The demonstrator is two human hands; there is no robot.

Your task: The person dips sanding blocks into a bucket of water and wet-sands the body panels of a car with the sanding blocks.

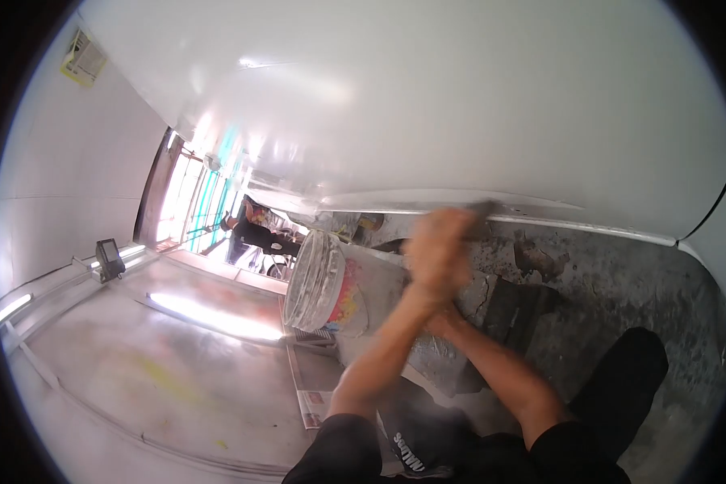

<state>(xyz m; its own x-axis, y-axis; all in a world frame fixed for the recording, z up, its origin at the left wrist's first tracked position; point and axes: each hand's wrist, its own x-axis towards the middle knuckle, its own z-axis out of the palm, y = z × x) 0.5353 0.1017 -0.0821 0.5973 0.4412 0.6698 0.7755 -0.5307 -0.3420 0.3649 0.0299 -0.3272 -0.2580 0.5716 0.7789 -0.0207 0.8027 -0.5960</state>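
Smeared by motion, my left hand (440, 250) is bunched up beside the lower edge of a large pale, glossy panel (476, 105). A small dark blurred object (484, 211) shows at its fingers, too unclear to name. My right hand (440, 323) lies just below, crossing behind the left wrist; its fingers are hidden. Left of the hands, a clear plastic bucket (315, 282) with a colourful label is tilted in view.
A dark block-like object (512, 315) is on the stained grey floor (573, 282), near my dark-clad leg (625, 387). Another person (258, 234) is in the background by a bright barred opening. A lamp (110, 260) and a lit tube (214, 316) are at left.
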